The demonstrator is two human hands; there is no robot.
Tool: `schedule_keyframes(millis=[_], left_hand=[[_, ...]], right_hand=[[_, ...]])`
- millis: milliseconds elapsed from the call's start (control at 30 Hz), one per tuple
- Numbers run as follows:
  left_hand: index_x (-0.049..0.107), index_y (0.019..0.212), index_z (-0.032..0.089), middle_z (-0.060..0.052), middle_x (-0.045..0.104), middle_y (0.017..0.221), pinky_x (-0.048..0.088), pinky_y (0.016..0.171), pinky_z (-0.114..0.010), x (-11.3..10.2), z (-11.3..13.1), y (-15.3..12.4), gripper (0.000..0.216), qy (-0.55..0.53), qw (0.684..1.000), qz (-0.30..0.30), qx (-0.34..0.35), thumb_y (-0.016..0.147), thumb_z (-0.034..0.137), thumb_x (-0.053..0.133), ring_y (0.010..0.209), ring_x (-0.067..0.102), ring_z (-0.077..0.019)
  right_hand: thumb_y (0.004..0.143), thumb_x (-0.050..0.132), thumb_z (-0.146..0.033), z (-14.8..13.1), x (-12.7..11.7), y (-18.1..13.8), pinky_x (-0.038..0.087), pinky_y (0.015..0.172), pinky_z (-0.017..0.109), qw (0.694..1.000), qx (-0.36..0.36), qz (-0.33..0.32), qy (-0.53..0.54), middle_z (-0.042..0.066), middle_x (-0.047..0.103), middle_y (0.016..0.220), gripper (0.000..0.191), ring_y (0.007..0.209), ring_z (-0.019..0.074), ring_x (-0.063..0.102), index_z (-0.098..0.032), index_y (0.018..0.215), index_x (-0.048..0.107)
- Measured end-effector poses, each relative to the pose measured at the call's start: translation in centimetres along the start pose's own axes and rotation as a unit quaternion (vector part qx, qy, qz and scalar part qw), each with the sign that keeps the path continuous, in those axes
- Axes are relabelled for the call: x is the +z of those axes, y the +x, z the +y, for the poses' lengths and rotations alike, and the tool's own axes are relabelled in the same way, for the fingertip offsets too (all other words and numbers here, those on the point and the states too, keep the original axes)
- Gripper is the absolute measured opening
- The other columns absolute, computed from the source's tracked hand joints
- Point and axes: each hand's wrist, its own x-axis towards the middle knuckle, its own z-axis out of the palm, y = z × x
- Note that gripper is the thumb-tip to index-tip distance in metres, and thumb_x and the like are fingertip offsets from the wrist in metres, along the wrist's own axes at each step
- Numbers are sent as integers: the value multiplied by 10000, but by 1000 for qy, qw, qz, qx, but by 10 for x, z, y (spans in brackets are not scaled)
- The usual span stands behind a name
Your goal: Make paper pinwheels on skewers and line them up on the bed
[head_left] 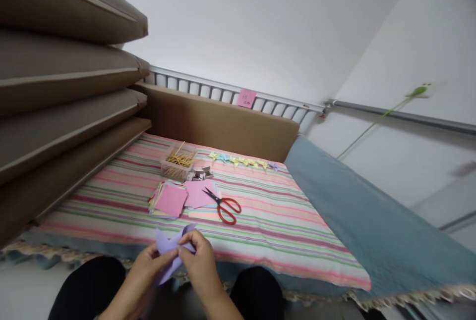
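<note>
Both my hands hold a lilac sheet of paper [167, 244] over my lap, at the near edge of the striped cloth [282, 226]. My left hand [148, 265] pinches its lower left part with closed fingers. My right hand [199, 255] pinches its right side, thumb and fingers pressed on a fold. Beyond my hands lies a stack of coloured paper squares [170, 200] with a pink one on top. Red-handled scissors [223, 205] rest to its right.
A clear box of wooden sticks [177, 162] and small metal clips [201, 174] sit behind the paper. A row of small folded paper shapes [241, 161] lies along the brown cardboard wall [223, 122]. Brown cushions [63, 87] are stacked left; a blue blanket [357, 221] lies right.
</note>
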Motion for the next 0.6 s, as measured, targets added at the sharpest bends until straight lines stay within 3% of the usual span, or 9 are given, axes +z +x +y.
schedule_keyframes(millis=[200, 433, 600], left_hand=[[735, 739, 130, -39, 720, 656, 430, 583, -231, -3, 4, -6, 301, 30, 999, 9, 17, 554, 353, 816, 588, 594, -155], [741, 805, 130, -49, 739, 736, 436, 635, -238, -11, 9, -13, 294, 71, 996, 30, 54, 604, 339, 786, 671, 622, -176], [747, 816, 111, -86, 744, 754, 465, 657, -273, -33, 12, -15, 350, 82, 995, 49, 30, 594, 379, 783, 684, 646, -215]], right_hand=[[677, 507, -63, -9, -1, -7, 419, 699, 246, 999, -22, -35, 35, -5, 595, 752, 166, 757, 160, 559, -182, 760, 587], [712, 543, -79, -14, -4, -15, 431, 745, 262, 995, -20, -87, 42, 5, 641, 795, 166, 797, 164, 594, -181, 814, 626], [725, 618, -187, -9, -16, 0, 434, 734, 277, 997, -3, -74, 11, 12, 644, 764, 53, 773, 173, 587, -179, 771, 645]])
